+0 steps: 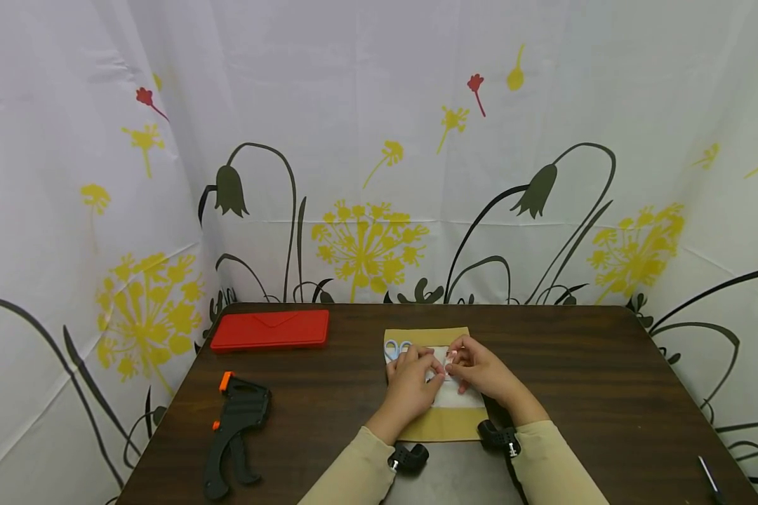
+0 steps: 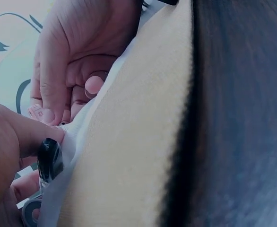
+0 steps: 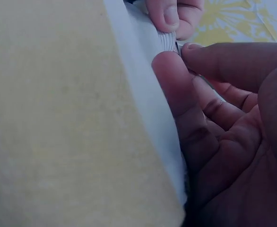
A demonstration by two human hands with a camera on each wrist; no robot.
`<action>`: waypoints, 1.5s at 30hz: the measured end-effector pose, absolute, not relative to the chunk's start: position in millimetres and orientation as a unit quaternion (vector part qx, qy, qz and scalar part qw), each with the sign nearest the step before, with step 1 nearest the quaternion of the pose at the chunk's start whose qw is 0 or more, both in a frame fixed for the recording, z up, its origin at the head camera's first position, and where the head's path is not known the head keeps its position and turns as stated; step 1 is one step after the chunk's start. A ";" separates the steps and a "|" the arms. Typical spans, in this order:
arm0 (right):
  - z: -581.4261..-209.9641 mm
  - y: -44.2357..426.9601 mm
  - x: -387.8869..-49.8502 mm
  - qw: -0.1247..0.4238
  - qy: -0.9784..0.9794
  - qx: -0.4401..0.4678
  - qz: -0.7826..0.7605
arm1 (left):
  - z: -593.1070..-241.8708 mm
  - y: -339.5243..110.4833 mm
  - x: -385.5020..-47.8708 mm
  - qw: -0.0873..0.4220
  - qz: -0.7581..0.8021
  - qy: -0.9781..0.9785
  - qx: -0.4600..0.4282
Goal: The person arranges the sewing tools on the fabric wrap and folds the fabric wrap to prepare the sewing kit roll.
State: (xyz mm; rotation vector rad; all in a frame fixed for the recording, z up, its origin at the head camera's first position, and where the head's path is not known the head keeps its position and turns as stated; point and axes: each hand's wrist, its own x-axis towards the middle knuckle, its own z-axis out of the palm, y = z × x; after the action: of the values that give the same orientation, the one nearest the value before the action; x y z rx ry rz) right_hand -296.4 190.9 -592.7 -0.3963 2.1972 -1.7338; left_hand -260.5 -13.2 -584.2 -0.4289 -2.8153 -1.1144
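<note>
A tan mat [image 1: 445,425] lies on the table with white cloth [image 1: 457,396] across its middle. My left hand [image 1: 412,390] pinches a ribbed white band [image 3: 167,41] at the cloth, which shows in the right wrist view. Close beside it, my right hand [image 1: 489,375] pinches a small pink-and-white piece [image 2: 39,113] between thumb and finger. The fingertips of both hands nearly meet. Pale blue scissors handles [image 1: 391,349] show beyond my left hand. In the left wrist view a glossy black item [image 2: 49,161] is at my left fingers; I cannot tell what it is.
A red case [image 1: 270,330] lies at the table's back left, with a black and orange clamp [image 1: 238,428] nearer the front. A pen [image 1: 709,473] is at the front right. Below the mat lies a grey sheet [image 1: 455,470]. A patterned curtain hangs behind.
</note>
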 end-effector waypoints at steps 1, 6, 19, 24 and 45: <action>-592.8 191.1 -296.5 0.156 0.768 -0.140 -0.605 | -584.2 -13.6 -260.5 0.043 -0.361 -0.921 -0.143; -593.4 192.0 -296.6 0.150 0.766 -0.146 -0.608 | -583.9 -15.9 -261.7 0.038 -0.349 -0.923 -0.156; -597.4 192.3 -297.9 0.118 0.790 -0.146 -0.583 | -585.2 -17.5 -261.4 0.040 -0.331 -0.928 -0.165; -597.0 191.6 -298.6 0.115 0.801 -0.154 -0.567 | -585.3 -18.2 -262.0 0.045 -0.360 -0.918 -0.161; -589.0 193.6 -295.5 0.164 0.774 -0.164 -0.589 | -583.8 -17.8 -262.2 0.036 -0.401 -0.902 -0.155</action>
State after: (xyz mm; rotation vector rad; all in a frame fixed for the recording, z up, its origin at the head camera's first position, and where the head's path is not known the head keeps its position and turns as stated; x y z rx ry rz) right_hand -295.5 193.6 -589.0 -0.4677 2.2070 -1.6794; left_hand -262.2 -17.8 -583.8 -0.4748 -2.7713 -1.2331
